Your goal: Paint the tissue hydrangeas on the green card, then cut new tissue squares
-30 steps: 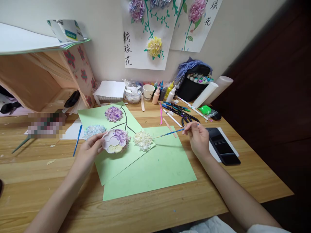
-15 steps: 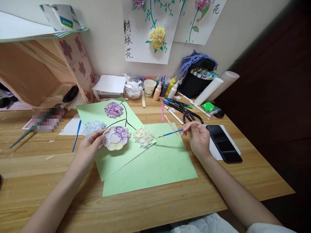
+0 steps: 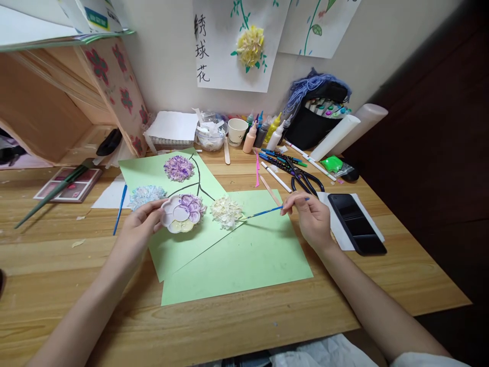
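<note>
My left hand (image 3: 143,223) pinches the rim of a white flower-shaped paint palette (image 3: 175,214) with purple and yellow paint in its wells. My right hand (image 3: 308,216) holds a thin blue paintbrush (image 3: 265,211), its tip at the right edge of a cream-white paper flower (image 3: 225,210). That flower lies on a light green sheet (image 3: 183,255) with black drawn stems. A purple paper flower (image 3: 179,168) sits higher on the sheet, and a pale blue one (image 3: 147,197) is at its left edge. The palette partly covers another purple flower. A second green sheet (image 3: 260,265) lies alongside.
Paint bottles (image 3: 250,137), a paper cup (image 3: 237,131) and a tub of scraps (image 3: 211,136) line the wall. Scissors (image 3: 303,179) and pens lie at right near a black phone (image 3: 357,224). Another blue brush (image 3: 120,209) rests at left.
The view has tilted slightly downward and shifted. Both hands keep their grips on the palette and paintbrush, and the brush tip stays at the cream-white flower's right edge.
</note>
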{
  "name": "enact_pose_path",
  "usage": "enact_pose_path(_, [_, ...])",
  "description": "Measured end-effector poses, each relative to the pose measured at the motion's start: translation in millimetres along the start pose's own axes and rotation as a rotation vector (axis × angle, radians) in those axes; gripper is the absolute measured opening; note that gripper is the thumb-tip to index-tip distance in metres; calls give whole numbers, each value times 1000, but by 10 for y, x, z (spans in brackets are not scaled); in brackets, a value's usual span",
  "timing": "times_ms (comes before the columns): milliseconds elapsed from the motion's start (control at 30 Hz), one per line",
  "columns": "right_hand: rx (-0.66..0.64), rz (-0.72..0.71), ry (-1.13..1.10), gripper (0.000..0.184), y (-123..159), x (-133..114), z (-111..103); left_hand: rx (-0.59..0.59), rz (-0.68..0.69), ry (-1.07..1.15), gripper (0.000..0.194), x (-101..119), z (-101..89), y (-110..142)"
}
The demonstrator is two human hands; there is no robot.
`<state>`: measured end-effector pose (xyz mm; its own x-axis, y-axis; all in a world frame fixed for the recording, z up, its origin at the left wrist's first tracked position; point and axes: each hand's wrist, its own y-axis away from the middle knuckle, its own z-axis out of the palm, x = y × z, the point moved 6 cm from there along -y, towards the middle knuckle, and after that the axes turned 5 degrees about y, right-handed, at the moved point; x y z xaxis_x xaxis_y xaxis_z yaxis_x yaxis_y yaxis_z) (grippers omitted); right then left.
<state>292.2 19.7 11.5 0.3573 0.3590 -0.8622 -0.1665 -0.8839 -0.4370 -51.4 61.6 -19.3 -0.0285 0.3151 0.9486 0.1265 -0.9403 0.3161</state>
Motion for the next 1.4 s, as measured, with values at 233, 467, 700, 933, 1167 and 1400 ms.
enact_pose_path(233, [35,11,-38,34,-7,2,-28,5,-6,-14,37,-19,-13,-18])
enact_pose_path(467, [55,-23,-65,34,-6,-16,-58,1,-16,-22,35,-31,10,-1])
enact_pose_path(700, [110,-25,-120,35,-9,-66,-92,-41,-11,-69,43,-55,87,45])
enact_pose_path(933, [-135,-17,-277,31,142,-199,221,-69,-18,-89,43,-59,238,164])
enact_pose_path(1167, [-408,-68,-163,32,318,-236,482,-140,-20,-91,43,-84,339,233])
enact_pose_path(1400, [-366,-74,-159,33,290,-253,447,-165,2,-113,40,-88,356,248])
